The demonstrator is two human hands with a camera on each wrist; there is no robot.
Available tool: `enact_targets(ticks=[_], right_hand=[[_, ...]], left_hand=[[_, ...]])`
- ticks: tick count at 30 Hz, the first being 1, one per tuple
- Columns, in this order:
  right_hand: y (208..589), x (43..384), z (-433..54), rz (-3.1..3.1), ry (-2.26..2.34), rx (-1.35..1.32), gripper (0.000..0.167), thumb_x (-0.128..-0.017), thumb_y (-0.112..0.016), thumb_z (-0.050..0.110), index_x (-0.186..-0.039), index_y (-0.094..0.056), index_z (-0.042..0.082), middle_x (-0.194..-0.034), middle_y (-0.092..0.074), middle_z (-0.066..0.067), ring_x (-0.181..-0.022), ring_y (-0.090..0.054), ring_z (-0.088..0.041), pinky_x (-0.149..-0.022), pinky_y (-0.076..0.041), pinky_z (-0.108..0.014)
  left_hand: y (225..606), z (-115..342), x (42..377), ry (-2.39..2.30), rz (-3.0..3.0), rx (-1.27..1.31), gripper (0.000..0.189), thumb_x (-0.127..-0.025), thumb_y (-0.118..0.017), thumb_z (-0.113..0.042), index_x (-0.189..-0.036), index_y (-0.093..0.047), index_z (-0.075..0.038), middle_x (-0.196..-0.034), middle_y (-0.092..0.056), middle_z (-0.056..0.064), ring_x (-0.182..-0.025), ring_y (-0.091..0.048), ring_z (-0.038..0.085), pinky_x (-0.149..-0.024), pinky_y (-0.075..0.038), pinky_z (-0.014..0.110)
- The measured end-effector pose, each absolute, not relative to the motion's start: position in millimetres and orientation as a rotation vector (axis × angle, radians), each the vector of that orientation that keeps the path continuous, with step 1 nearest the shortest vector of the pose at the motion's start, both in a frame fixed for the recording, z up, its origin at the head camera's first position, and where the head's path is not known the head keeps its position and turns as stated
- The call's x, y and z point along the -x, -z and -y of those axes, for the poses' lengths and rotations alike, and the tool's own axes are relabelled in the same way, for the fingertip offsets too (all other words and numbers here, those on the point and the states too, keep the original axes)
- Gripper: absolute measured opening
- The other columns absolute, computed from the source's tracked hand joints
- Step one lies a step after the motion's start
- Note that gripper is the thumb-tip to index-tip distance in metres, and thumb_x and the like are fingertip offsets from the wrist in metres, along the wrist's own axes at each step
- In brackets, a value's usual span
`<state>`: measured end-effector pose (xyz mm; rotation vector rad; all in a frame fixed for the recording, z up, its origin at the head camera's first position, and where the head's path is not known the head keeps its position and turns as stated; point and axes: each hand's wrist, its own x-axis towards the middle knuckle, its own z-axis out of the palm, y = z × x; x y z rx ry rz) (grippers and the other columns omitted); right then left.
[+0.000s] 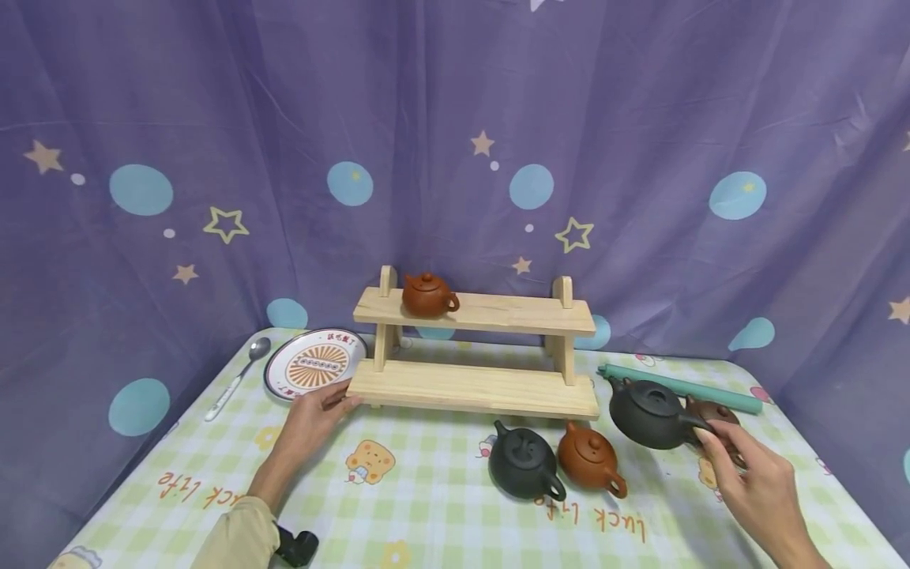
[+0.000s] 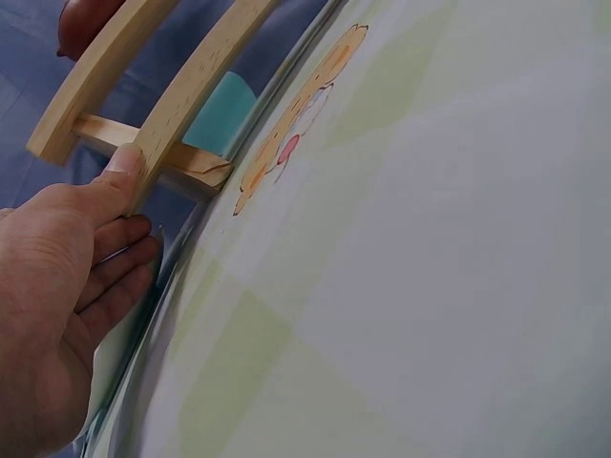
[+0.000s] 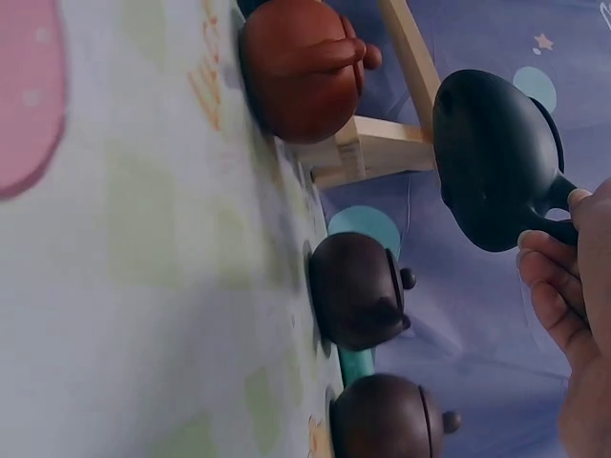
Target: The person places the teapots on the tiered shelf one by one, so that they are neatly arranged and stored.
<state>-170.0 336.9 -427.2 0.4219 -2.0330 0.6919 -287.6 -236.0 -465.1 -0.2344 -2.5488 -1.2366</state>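
Note:
A two-tier wooden display shelf [image 1: 469, 387] stands at the back of the table. My left hand [image 1: 316, 423] holds the left end of its lower board, the thumb on the board's edge in the left wrist view. With my right hand [image 1: 757, 482] I pinch the handle of a black teapot [image 1: 645, 415], lifted above the table right of the shelf. A reddish-brown teapot [image 1: 426, 296] sits on the upper board, towards the left. In front of the shelf stand another black teapot [image 1: 524, 466] and a reddish-brown teapot [image 1: 590, 458].
Dark brown teapots [image 3: 353, 291] stand on the right of the table, partly hidden in the head view. Behind them lies a green roll [image 1: 690, 389]. A patterned plate [image 1: 284, 371] and a spoon [image 1: 238, 379] lie left of the shelf. A purple curtain [image 1: 455, 103] hangs behind.

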Motion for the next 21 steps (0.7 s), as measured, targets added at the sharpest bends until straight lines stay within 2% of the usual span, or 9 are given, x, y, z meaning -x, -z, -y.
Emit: enact_targets(ticks=[4,8,10,13,17,21], right_hand=[[424.0,178.9,-329.9,2.023,-0.740,-0.459,0.009,-0.096,-0.072,0.000,-0.101,-0.073,-0.007,-0.084,-0.072,0.006,-0.085,-0.058,0.021,-0.065,-0.051,-0.003],[420.0,188.6,-322.9,1.989,-0.765,-0.484,0.007,-0.093,-0.074,-0.005,-0.099,-0.073,-0.007,-0.084,-0.073,0.001,-0.079,-0.061,0.017,-0.063,-0.050,-0.003],[417.3,193.1,-318.9,1.981,-0.778,-0.486,0.013,-0.087,-0.075,-0.012,-0.099,-0.073,-0.007,-0.084,-0.072,0.003,-0.079,-0.061,0.017,-0.063,-0.050,-0.003],[413.5,199.6,-312.2,1.974,-0.787,-0.492,0.021,-0.081,-0.075,-0.019,-0.099,-0.073,-0.006,-0.084,-0.073,-0.001,-0.080,-0.061,0.017,-0.064,-0.050,-0.003],[411.0,206.6,-305.1,1.964,-0.779,-0.504,0.024,-0.079,-0.076,-0.021,-0.099,-0.073,-0.008,-0.078,-0.072,-0.012,-0.079,-0.060,0.016,-0.063,-0.050,-0.003],[410.4,212.2,-301.5,1.974,-0.766,-0.499,0.021,-0.080,-0.075,-0.020,-0.098,-0.072,-0.009,-0.075,-0.072,-0.014,-0.076,-0.060,0.015,-0.062,-0.050,-0.004]], left_hand=[[465.0,236.3,286.9,1.235,2.543,0.245,0.048,-0.097,-0.076,-0.023,-0.133,-0.065,0.006,-0.119,-0.072,0.022,-0.106,-0.073,0.034,-0.092,-0.059,0.042],[465.2,235.9,287.0,1.227,2.542,0.256,0.047,-0.097,-0.077,-0.022,-0.133,-0.065,0.005,-0.119,-0.072,0.021,-0.105,-0.073,0.034,-0.091,-0.059,0.042],[465.3,235.7,287.3,1.221,2.541,0.254,0.047,-0.096,-0.077,-0.021,-0.133,-0.065,0.005,-0.118,-0.072,0.021,-0.105,-0.073,0.033,-0.090,-0.060,0.042],[465.0,235.7,287.2,1.220,2.537,0.254,0.046,-0.096,-0.077,-0.020,-0.133,-0.066,0.005,-0.118,-0.073,0.021,-0.104,-0.073,0.033,-0.090,-0.060,0.043],[465.0,235.8,287.1,1.226,2.543,0.250,0.046,-0.097,-0.077,-0.020,-0.133,-0.065,0.005,-0.118,-0.073,0.021,-0.105,-0.073,0.033,-0.090,-0.060,0.043],[464.9,235.9,287.0,1.233,2.547,0.240,0.046,-0.097,-0.077,-0.020,-0.134,-0.065,0.005,-0.118,-0.073,0.021,-0.105,-0.073,0.033,-0.091,-0.059,0.043]])
